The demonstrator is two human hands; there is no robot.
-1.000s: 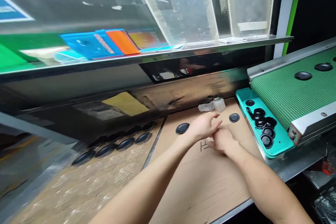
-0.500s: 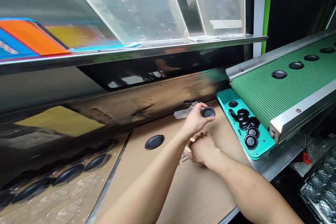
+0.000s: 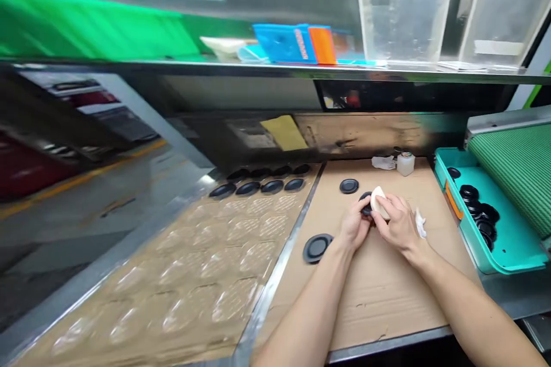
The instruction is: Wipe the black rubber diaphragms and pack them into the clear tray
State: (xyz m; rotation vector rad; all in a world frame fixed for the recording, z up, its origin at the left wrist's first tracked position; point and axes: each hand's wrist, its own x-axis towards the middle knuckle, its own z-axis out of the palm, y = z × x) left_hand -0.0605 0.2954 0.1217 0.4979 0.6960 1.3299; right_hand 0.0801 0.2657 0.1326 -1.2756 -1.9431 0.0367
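My left hand (image 3: 355, 225) is closed on a black round disc (image 3: 366, 205) held just above the cardboard sheet (image 3: 374, 281). My right hand (image 3: 398, 223) presses a cream-white pad (image 3: 378, 202) against that disc, fingers curled round the pad. Two more black discs lie on the cardboard: one (image 3: 348, 186) behind the hands, one (image 3: 317, 248) to the left by the metal strip. A white scrap (image 3: 420, 223) lies on the cardboard beside my right hand.
A clear blister tray (image 3: 206, 264) at left carries a row of black discs (image 3: 258, 187) along its far edge. At right, a teal tray (image 3: 508, 246) with several black discs (image 3: 477, 212) sits below a green conveyor belt (image 3: 516, 166). A small white bottle (image 3: 405, 163) stands at the back.
The view swung left. My left hand brought the black disc down from mid-air to the middle of the cardboard, and my right hand closed in and now holds a white pad against it.
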